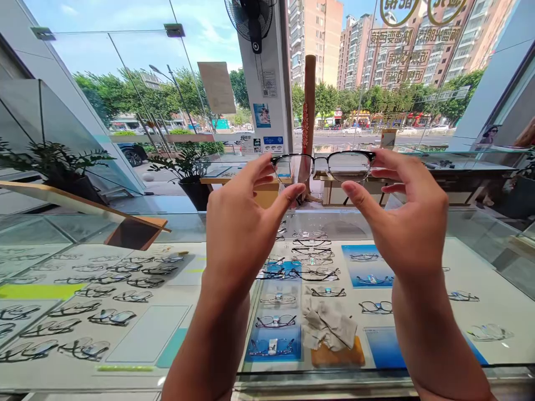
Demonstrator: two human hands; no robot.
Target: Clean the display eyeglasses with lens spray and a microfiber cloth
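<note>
A pair of eyeglasses (321,158) with dark upper rims and clear lenses is held up level above the glass counter. My left hand (244,217) grips its left end between the fingertips, the thumb lying below the left lens. At the other end, my right hand (403,211) pinches the frame near the hinge, with its thumb under the right lens. Both lenses face away from me. Below the hands, a crumpled grey cloth (328,326) lies on a brown-orange case or pad (338,353).
Rows of eyeglasses (112,317) fill the display counter on the left, and more (315,273) stand in the middle. A wooden-framed mirror or stand (137,231) leans at the left. Beyond are potted plants (190,172), a wooden post (308,106) and large windows. A fan (253,22) hangs above.
</note>
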